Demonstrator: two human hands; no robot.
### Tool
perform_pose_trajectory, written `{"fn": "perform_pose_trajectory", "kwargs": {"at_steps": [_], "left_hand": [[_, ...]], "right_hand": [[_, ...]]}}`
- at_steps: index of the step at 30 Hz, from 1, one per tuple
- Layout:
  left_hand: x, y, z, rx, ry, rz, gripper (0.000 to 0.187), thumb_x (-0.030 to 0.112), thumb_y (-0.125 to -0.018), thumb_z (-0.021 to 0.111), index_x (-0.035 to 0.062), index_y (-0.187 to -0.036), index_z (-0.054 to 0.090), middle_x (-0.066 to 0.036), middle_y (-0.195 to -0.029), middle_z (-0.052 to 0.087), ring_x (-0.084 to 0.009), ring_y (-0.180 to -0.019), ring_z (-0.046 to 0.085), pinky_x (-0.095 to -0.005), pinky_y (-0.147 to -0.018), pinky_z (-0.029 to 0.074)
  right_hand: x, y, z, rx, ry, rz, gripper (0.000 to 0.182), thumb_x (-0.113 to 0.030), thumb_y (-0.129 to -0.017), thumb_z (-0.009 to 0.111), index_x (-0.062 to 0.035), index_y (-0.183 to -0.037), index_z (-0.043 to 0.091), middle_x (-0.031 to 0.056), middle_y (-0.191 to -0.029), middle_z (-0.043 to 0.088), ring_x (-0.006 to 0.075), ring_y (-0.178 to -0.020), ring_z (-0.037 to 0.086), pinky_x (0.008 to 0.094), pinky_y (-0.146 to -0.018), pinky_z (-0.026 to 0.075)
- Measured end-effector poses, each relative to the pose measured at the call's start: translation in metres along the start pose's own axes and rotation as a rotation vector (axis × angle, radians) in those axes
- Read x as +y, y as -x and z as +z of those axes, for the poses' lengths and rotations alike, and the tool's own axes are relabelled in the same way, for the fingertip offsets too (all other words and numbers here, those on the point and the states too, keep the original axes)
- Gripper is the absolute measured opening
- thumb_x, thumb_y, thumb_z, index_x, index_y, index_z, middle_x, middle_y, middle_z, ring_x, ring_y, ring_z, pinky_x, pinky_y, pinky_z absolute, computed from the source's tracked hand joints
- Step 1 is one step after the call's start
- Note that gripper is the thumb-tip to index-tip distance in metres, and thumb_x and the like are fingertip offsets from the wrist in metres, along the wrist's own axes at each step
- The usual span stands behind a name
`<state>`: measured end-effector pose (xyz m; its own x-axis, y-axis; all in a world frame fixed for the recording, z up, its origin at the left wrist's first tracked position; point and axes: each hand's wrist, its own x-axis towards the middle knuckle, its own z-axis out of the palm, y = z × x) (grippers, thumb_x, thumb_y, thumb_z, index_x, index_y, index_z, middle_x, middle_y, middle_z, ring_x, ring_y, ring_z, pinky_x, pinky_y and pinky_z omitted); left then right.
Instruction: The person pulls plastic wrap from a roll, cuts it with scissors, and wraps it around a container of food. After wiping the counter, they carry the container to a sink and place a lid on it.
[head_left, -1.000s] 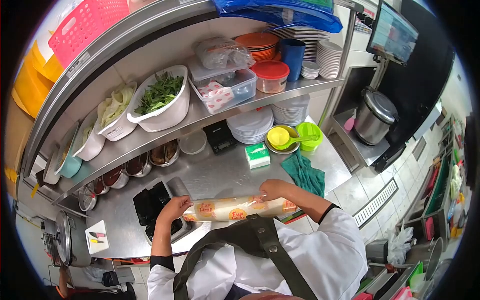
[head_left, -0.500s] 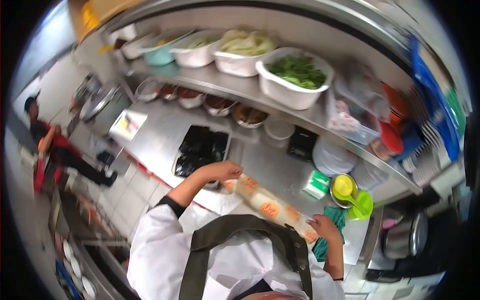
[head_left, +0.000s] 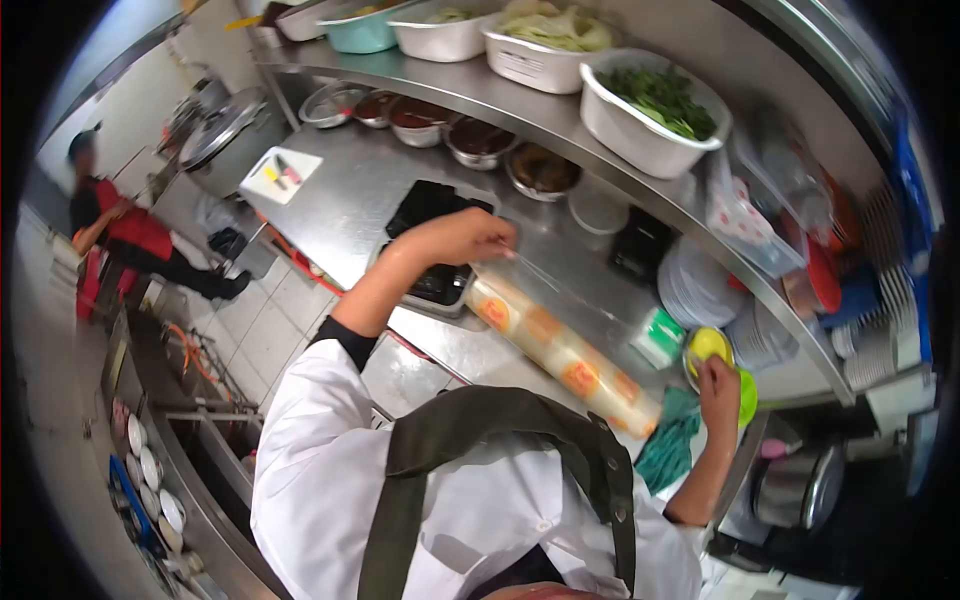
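Observation:
A long whitish roll with orange printed labels [head_left: 560, 350] lies slantwise along the steel counter's front edge. Above its left end, my left hand [head_left: 475, 238] is closed, its fingertips pinching what looks like the edge of thin clear film. My right hand [head_left: 718, 385] is closed too, raised past the roll's right end beside the yellow and green bowls; the film between the hands is too faint to follow fully. Behind my left hand sits a tray of black containers [head_left: 440, 285]. A green cloth [head_left: 668, 440] lies near my right forearm.
Steel bowls of sauce [head_left: 418, 122], a black scale [head_left: 638, 245], stacked plates [head_left: 695, 285] and a green-white packet [head_left: 658, 338] stand along the back. White tubs [head_left: 650, 120] fill the shelf above. A cutting board [head_left: 281, 175] lies left. Another person [head_left: 130, 225] stands far left.
Both hands have come up off the roll and moved apart, the left up and the right outward. The roll now rests on the counter's edge. The camera view has shifted.

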<state>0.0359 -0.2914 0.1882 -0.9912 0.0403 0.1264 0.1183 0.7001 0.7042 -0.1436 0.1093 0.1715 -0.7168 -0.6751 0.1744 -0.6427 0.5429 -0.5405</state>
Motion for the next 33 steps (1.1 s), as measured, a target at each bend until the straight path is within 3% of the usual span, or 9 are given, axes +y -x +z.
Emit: {"fn": "perform_pose_trajectory", "kwargs": {"at_steps": [7, 9, 10, 12, 13, 16, 20, 28, 33], "left_hand": [[0.019, 0.032, 0.018, -0.163, 0.185, -0.258, 0.02, 0.015, -0.084, 0.057, 0.0008, -0.072, 0.048, -0.002, -0.054, 0.042, -0.0071, -0.049, 0.035, -0.0247, -0.045, 0.033], [0.007, 0.05, 0.055, -0.321, 0.298, -0.288, 0.02, 0.014, -0.082, 0.059, 0.0042, -0.069, 0.048, 0.001, -0.057, 0.051, -0.0044, -0.049, 0.043, -0.0235, -0.044, 0.033], [-0.028, 0.065, 0.091, -0.314, 0.139, -0.021, 0.017, 0.015, -0.082, 0.061, 0.0055, -0.076, 0.048, -0.002, -0.055, 0.047, -0.0087, -0.043, 0.042, -0.0261, -0.042, 0.034], [-0.015, 0.078, 0.129, -0.446, 0.238, -0.412, 0.028, 0.02, -0.078, 0.066, 0.0095, -0.092, 0.044, -0.002, -0.049, 0.042, -0.0132, -0.045, 0.041, -0.0319, -0.044, 0.034], [-0.045, 0.092, 0.165, -0.26, 0.204, -0.248, 0.032, 0.02, -0.075, 0.068, 0.0101, -0.094, 0.043, -0.001, -0.048, 0.042, -0.0126, -0.043, 0.041, -0.0306, -0.044, 0.034], [-0.071, 0.097, 0.196, -0.016, 0.589, -0.608, 0.044, 0.011, -0.072, 0.069, 0.0071, -0.102, 0.037, 0.002, -0.052, 0.042, -0.0083, -0.048, 0.044, -0.0245, -0.044, 0.035], [-0.094, 0.088, 0.198, 0.509, 0.993, -0.793, 0.059, 0.004, -0.07, 0.068, -0.0025, -0.115, 0.03, 0.003, -0.056, 0.041, -0.0066, -0.046, 0.04, -0.0212, -0.042, 0.034], [-0.128, 0.104, 0.177, 0.546, 1.06, -0.766, 0.081, -0.003, -0.064, 0.068, -0.0088, -0.127, 0.017, 0.001, -0.072, 0.047, -0.0065, -0.057, 0.048, -0.0195, -0.045, 0.038], [-0.191, 0.132, 0.139, 0.599, 0.988, -0.696, 0.023, -0.003, -0.064, 0.065, 0.0002, -0.08, 0.049, 0.001, -0.063, 0.05, -0.007, -0.048, 0.048, -0.0202, -0.04, 0.04]], "right_hand": [[0.012, 0.019, 0.001, -0.263, -0.359, 0.177, 0.02, -0.015, -0.08, 0.062, -0.0031, -0.075, 0.047, -0.0018, -0.051, 0.037, 0.008, -0.046, 0.034, 0.0253, -0.042, 0.025], [0.043, 0.036, 0.019, -0.293, -0.323, 0.4, 0.04, -0.02, -0.068, 0.073, -0.0041, -0.094, 0.047, 0.0014, -0.059, 0.047, 0.0107, -0.048, 0.043, 0.0225, -0.043, 0.033], [0.061, 0.048, 0.036, -0.256, -0.235, 0.478, 0.048, -0.022, -0.065, 0.076, -0.004, -0.099, 0.047, 0.0031, -0.062, 0.049, 0.0117, -0.049, 0.045, 0.0223, -0.043, 0.035], [0.082, 0.065, 0.069, -0.184, -0.113, 0.663, 0.058, -0.023, -0.059, 0.08, -0.0045, -0.103, 0.048, 0.0042, -0.064, 0.05, 0.0137, -0.046, 0.046, 0.0241, -0.039, 0.035], [0.086, 0.071, 0.081, -0.144, -0.08, 0.776, 0.06, -0.023, -0.056, 0.081, -0.0051, -0.104, 0.049, 0.0035, -0.062, 0.049, 0.0146, -0.043, 0.045, 0.026, -0.035, 0.034], [0.09, 0.082, 0.104, -0.168, -0.172, 0.894, 0.054, -0.018, -0.06, 0.079, -0.0075, -0.104, 0.049, 0.0035, -0.064, 0.051, 0.0129, -0.041, 0.042, 0.0261, -0.032, 0.032], [0.096, 0.072, 0.131, -0.304, -0.711, 0.859, 0.048, -0.007, -0.063, 0.074, -0.0101, -0.103, 0.049, 0.0017, -0.065, 0.053, 0.0058, -0.037, 0.034, 0.0207, -0.031, 0.028], [0.062, 0.01, 0.133, -0.33, -0.649, 0.699, 0.056, -0.002, -0.061, 0.073, -0.0066, -0.11, 0.045, 0.0032, -0.075, 0.057, 0.0061, -0.039, 0.039, 0.0195, -0.031, 0.028], [0.037, -0.021, 0.181, -0.266, -0.757, 0.726, 0.06, -0.005, -0.063, 0.074, -0.0086, -0.111, 0.04, 0.0009, -0.07, 0.054, 0.0047, -0.039, 0.038, 0.0198, -0.03, 0.027]]}}
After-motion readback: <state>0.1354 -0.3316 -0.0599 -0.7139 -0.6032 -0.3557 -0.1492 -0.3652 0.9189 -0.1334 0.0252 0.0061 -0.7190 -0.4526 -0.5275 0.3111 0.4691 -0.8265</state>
